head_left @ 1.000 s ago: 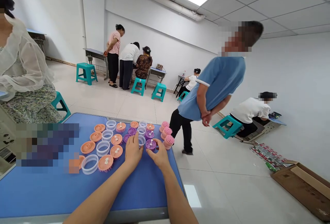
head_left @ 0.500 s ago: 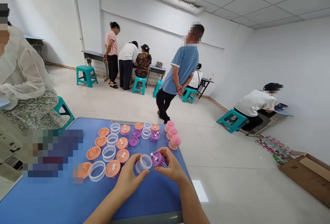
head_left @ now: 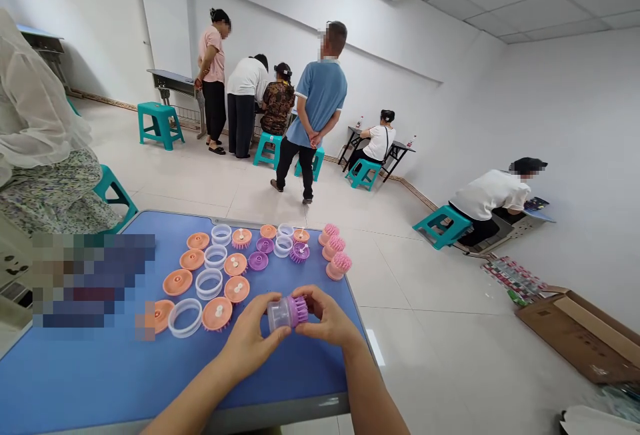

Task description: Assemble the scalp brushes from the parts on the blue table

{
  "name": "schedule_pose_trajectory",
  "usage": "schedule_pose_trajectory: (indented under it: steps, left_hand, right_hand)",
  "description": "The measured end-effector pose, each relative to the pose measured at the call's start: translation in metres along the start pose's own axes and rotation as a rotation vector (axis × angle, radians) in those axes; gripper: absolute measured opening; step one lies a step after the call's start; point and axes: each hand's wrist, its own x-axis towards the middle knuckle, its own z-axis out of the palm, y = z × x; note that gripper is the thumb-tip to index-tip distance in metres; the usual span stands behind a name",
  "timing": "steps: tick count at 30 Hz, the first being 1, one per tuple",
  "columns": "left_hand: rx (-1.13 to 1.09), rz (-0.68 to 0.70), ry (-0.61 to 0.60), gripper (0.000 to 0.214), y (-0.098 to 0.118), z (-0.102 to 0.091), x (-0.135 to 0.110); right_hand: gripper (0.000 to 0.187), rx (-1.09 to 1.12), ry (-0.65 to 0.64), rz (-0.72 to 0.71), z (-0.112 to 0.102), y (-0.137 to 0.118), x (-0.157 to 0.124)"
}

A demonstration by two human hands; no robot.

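Held sideways above the front of the blue table, a clear plastic cup (head_left: 279,315) is gripped by my left hand (head_left: 253,331). My right hand (head_left: 325,318) grips a purple bristled brush head (head_left: 299,311), which sits against the cup's open end. Whether the two are locked together I cannot tell. Left of my hands lie orange bristled heads (head_left: 217,313) with white pieces in them, clear rings (head_left: 185,318) and orange discs (head_left: 178,282). Behind them are purple discs (head_left: 259,261) and another purple bristled head (head_left: 300,252). Pink bristled brushes (head_left: 342,265) stand upright at the right edge.
The blue table (head_left: 100,381) ends just right of my right forearm. A person in a blue shirt (head_left: 320,98) stands beyond it; others sit or stand at desks along the walls. A cardboard box (head_left: 575,335) and wrapped bottles (head_left: 515,278) lie on the floor at right.
The purple brush head has turned and come against the clear cup; before, they were slightly apart. The person in blue has moved left, and the view has shifted.
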Motion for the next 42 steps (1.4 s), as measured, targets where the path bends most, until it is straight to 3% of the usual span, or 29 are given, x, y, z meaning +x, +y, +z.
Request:
schedule_pose_trajectory:
  steps: [7, 16, 21, 26, 31, 35, 42]
  left_hand:
    - [-0.085, -0.150, -0.008, 0.038, 0.003, 0.001, 0.001]
    - [-0.119, -0.284, -0.150, 0.035, 0.000, -0.002, 0.004]
    - [-0.053, -0.111, -0.085, 0.042, -0.002, 0.003, 0.001]
    - [0.064, 0.018, -0.002, 0.041, -0.005, 0.005, 0.000]
    - [0.107, 0.053, 0.059, 0.037, -0.012, 0.005, 0.001]
    - [0.129, 0.149, 0.050, 0.037, -0.016, 0.007, 0.001]
    - [0.170, 0.115, 0.112, 0.037, -0.016, 0.006, 0.001]
  right_hand:
    - [0.042, -0.043, 0.002, -0.007, 0.001, -0.001, 0.001]
    - [0.043, -0.084, -0.040, 0.013, 0.003, -0.005, 0.003]
    - [0.023, -0.077, -0.029, 0.168, 0.004, 0.006, 0.005]
    - [0.046, -0.068, -0.028, 0.173, 0.006, 0.011, 0.009]
    - [0.069, 0.130, -0.066, 0.114, 0.002, 0.008, 0.006]
    - [0.046, 0.123, -0.091, 0.167, 0.001, 0.010, 0.007]
    - [0.063, 0.178, -0.078, 0.129, 0.001, 0.012, 0.009]
